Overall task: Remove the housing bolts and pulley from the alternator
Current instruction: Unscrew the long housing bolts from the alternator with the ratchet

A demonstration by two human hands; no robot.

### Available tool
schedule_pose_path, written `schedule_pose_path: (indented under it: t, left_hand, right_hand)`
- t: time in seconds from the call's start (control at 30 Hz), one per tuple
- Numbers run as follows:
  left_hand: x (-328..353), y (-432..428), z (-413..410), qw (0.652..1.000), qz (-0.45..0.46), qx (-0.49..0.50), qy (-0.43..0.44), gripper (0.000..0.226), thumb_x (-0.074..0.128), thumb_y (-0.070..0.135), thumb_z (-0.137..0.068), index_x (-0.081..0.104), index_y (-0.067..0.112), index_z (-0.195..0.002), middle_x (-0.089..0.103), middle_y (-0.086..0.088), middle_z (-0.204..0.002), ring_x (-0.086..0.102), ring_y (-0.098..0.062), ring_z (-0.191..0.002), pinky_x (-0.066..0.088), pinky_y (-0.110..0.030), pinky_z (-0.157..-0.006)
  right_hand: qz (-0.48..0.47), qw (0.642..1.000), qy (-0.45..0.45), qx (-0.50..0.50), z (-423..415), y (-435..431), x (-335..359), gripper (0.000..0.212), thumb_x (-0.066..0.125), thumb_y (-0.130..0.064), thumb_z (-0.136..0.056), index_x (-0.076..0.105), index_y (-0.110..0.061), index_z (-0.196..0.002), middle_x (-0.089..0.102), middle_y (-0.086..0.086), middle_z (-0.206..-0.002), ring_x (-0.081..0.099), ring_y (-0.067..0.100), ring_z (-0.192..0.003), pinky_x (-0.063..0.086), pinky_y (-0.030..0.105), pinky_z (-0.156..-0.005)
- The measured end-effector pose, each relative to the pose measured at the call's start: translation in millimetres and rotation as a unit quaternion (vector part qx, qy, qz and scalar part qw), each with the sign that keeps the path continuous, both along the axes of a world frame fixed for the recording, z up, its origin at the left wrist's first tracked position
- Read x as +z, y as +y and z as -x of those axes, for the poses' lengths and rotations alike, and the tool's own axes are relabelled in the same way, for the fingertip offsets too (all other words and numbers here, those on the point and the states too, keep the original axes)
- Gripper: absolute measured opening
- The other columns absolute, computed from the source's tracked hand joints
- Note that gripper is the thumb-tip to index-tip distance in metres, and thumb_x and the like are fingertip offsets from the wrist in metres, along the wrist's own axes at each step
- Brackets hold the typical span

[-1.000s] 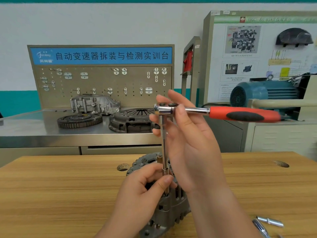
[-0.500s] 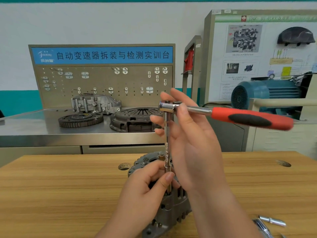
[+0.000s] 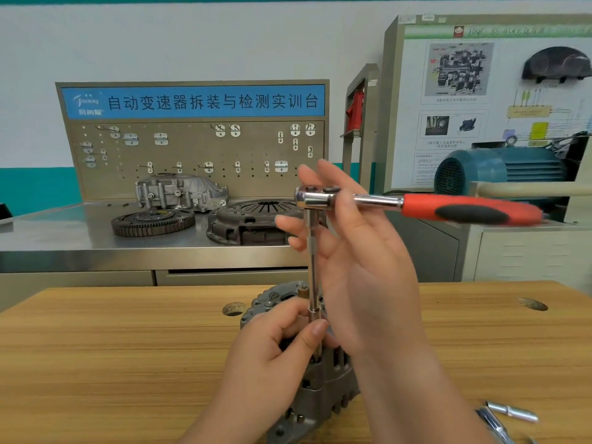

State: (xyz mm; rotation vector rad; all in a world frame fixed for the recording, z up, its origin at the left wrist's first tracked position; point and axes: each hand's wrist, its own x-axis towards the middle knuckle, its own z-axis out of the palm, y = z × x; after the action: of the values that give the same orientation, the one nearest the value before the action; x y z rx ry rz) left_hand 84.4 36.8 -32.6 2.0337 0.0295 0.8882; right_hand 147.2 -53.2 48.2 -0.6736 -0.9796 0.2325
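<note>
At 6 o'clock on the wooden surface [image 3: 112,347], close to the near edge: the alternator [image 3: 323,392], standing on end. Grips its upper part with the left hand [image 3: 275,354], fingers curled over the casing, thumb laid against the foot of the extension bar [image 3: 312,267]. Runs that bar straight up toward 12 o'clock into the ratchet [image 3: 448,208], red handle pointing out to 3 o'clock and slightly blurred. Pinches the ratchet's head loosely with the right hand [image 3: 362,267], thumb across the neck, other fingers nearly straight and spread beside the bar, well apart from the red grip.

Looks like the housing-bolt step, with the bar's lower end set down at the casing's rim. Cannot confirm the seating on a bolt head, hidden behind the left thumb. Suggests, judging by the fingertip hold at the head rather than leverage on the handle, a bolt loose enough to spin out by hand. Shows a brass-coloured stud [image 3: 302,291] just beside the bar on the alternator's top, and loose metal pieces [image 3: 512,413] at 5 o'clock, well apart from the casing; cannot tell whether bolts or tool parts. Shows no pulley from this angle.

Calls next for turning the head anticlockwise until free, holding the bar upright to avoid slipping off, then lifting tool and bolt clear and moving on to another bolt. Leaves the pulley for later.
</note>
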Motion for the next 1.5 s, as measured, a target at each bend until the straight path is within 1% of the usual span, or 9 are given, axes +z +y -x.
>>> schedule_pose_path:
  t: [0.13, 0.3, 0.53, 0.63, 0.77, 0.87, 1.13, 1.3, 1.5]
  left_hand:
    - [0.0, 1.9, 0.7, 1.0, -0.01, -0.026, 0.009, 0.034, 0.045, 0.058, -0.081, 0.063, 0.044, -0.106, 0.072, -0.009, -0.087, 0.066, -0.028, -0.089, 0.05, -0.051, -0.088]
    - [2.5, 1.2, -1.4, 1.0, -0.002, -0.015, 0.024, 0.018, 0.056, 0.041, -0.083, 0.064, 0.047, -0.098, 0.076, 0.012, -0.082, 0.069, -0.003, -0.083, 0.051, -0.037, -0.082]
    - [3.6, -0.7, 1.3, 1.0, -0.014, -0.024, -0.004, 0.029, 0.048, 0.057, -0.079, 0.061, 0.051, -0.104, 0.068, -0.011, -0.074, 0.064, -0.025, -0.074, 0.05, -0.03, -0.073]
    - [5.4, -1.2, 2.3, 0.999, -0.024, -0.028, -0.005, 0.022, 0.053, 0.047, -0.084, 0.067, 0.038, -0.099, 0.067, 0.018, -0.064, 0.058, 0.001, -0.061, 0.042, -0.01, -0.061]
    - [4.6, -1.9, 1.7, 1.0, 0.007, -0.012, -0.004, 0.011, 0.061, 0.024, -0.09, 0.069, 0.016, -0.09, 0.059, 0.015, -0.052, 0.059, 0.009, -0.06, 0.038, -0.004, -0.059]
    - [6.6, -3.7, 2.2, 1.0, -0.002, -0.014, -0.005, 0.016, 0.06, 0.04, -0.084, 0.067, 0.028, -0.091, 0.064, 0.022, -0.058, 0.058, 0.007, -0.06, 0.038, -0.004, -0.059]
    - [5.7, -1.1, 3.0, 1.0, -0.015, -0.021, -0.01, 0.028, 0.046, 0.056, -0.08, 0.061, 0.041, -0.1, 0.072, 0.016, -0.076, 0.057, -0.034, -0.066, 0.045, -0.026, -0.06]
    - [5.5, -2.2, 2.2, 1.0, 0.009, -0.008, -0.017, 0.013, 0.054, 0.039, -0.083, 0.066, 0.034, -0.088, 0.063, 0.025, -0.057, 0.05, 0.002, -0.05, 0.038, -0.006, -0.057]
    - [9.1, -4.4, 5.8, 0.999, -0.027, -0.027, -0.015, 0.032, 0.048, 0.051, -0.083, 0.067, 0.031, -0.099, 0.062, 0.024, -0.061, 0.052, 0.002, -0.056, 0.036, -0.01, -0.057]
  right_hand:
    - [0.013, 0.998, 0.033, 0.053, 0.7, 0.0, 0.4, 0.041, 0.047, -0.045, -0.086, 0.06, -0.022, -0.118, 0.075, 0.003, -0.105, 0.071, 0.017, -0.075, 0.056, 0.026, -0.073]
    - [-0.004, 0.999, -0.013, -0.048, 0.2, 1.7, -2.1, 0.025, 0.056, -0.028, -0.087, 0.072, -0.037, -0.104, 0.07, -0.01, -0.116, 0.065, 0.017, -0.107, 0.049, 0.03, -0.084]
    - [0.005, 0.997, 0.045, 0.055, -2.6, -1.5, 2.1, 0.038, 0.045, -0.044, -0.091, 0.06, -0.022, -0.118, 0.074, 0.0, -0.108, 0.071, 0.018, -0.077, 0.055, 0.026, -0.073]
    - [0.013, 0.998, 0.045, 0.045, -4.4, -2.8, 2.8, 0.037, 0.05, -0.042, -0.087, 0.062, -0.024, -0.116, 0.074, 0.0, -0.107, 0.069, 0.018, -0.084, 0.053, 0.027, -0.073]
    - [0.011, 0.999, -0.004, -0.031, -3.8, -1.9, 0.5, 0.025, 0.059, -0.029, -0.085, 0.072, -0.032, -0.105, 0.07, -0.009, -0.118, 0.062, 0.021, -0.113, 0.048, 0.039, -0.098]
    - [0.005, 1.0, 0.01, 0.024, -4.7, -2.3, 2.1, 0.025, 0.054, -0.033, -0.088, 0.069, -0.032, -0.109, 0.07, -0.007, -0.117, 0.068, 0.017, -0.095, 0.051, 0.029, -0.083]
    - [0.012, 0.999, 0.018, 0.031, -7.5, -2.0, 1.4, 0.028, 0.053, -0.037, -0.09, 0.066, -0.028, -0.112, 0.073, -0.001, -0.105, 0.066, 0.016, -0.085, 0.052, 0.027, -0.073]
    - [0.005, 0.999, -0.029, -0.028, -3.8, -3.1, 0.0, 0.025, 0.057, -0.029, -0.086, 0.072, -0.029, -0.106, 0.072, -0.007, -0.109, 0.065, 0.017, -0.093, 0.051, 0.03, -0.078]
    - [0.014, 0.999, 0.014, 0.05, -3.8, -2.1, -0.7, 0.039, 0.043, -0.043, -0.09, 0.061, -0.02, -0.117, 0.075, 0.005, -0.097, 0.07, 0.017, -0.071, 0.055, 0.028, -0.072]
